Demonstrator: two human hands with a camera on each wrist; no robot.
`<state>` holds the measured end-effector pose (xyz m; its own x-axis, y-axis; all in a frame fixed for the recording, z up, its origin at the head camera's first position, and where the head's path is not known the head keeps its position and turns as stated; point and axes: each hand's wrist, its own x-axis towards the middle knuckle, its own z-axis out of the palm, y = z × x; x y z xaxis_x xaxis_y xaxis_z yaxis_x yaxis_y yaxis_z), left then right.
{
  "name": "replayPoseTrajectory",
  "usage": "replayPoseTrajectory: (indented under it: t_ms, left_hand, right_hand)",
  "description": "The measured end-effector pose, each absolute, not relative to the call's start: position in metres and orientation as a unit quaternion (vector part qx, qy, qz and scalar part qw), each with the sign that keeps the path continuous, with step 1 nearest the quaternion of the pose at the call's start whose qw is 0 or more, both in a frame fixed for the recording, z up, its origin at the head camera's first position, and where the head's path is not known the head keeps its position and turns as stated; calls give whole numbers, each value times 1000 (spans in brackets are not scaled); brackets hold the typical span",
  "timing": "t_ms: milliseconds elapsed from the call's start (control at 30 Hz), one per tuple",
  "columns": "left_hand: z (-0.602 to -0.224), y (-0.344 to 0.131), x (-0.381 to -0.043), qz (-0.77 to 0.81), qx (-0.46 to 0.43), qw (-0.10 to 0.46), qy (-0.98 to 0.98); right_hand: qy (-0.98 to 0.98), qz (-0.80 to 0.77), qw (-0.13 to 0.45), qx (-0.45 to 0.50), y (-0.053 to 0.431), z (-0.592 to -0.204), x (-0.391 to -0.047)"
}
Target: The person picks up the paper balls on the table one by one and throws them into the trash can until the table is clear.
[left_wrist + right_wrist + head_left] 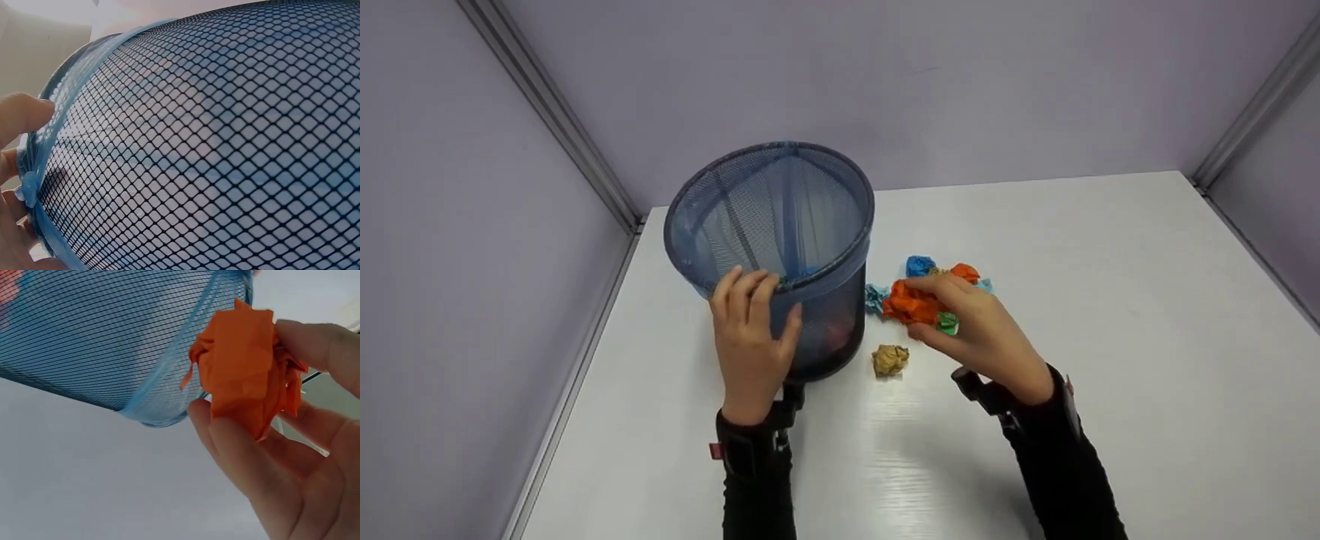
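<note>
My left hand grips the near rim of a dark mesh wastebasket, fingers hooked over the edge and thumb along the outside. A translucent blue bag lines the basket and folds over its rim, with a knot beside the fingers. To the right of the basket, my right hand holds a crumpled orange paper ball between thumb and fingers. In the head view this ball overlaps a small group of paper balls on the table. A tan paper ball lies nearer to me.
Behind the orange ball lie a blue paper ball, a light blue one, a green one and another orange one. Pale panel walls border the white table at the back and sides.
</note>
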<state>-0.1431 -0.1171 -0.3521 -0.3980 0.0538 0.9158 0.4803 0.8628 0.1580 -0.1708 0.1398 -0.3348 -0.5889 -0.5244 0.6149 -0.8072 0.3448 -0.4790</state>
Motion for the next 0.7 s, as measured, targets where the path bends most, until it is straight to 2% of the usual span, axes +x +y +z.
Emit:
replayPoseTrajectory:
  t_ms: [400,533,700]
  left_hand:
    - [-353,-117,-143,-197,-161,524,-813]
    - [-354,-117,-143,-196,-161,523,-814]
    - [-353,-118,-143,-194,-164,523,-814]
  right_hand:
    - [-707,448,300,457,101,-271,-188]
    - [-710,430,312,462,86,-263,-199]
    - [-727,412,300,460,68,-262,-208]
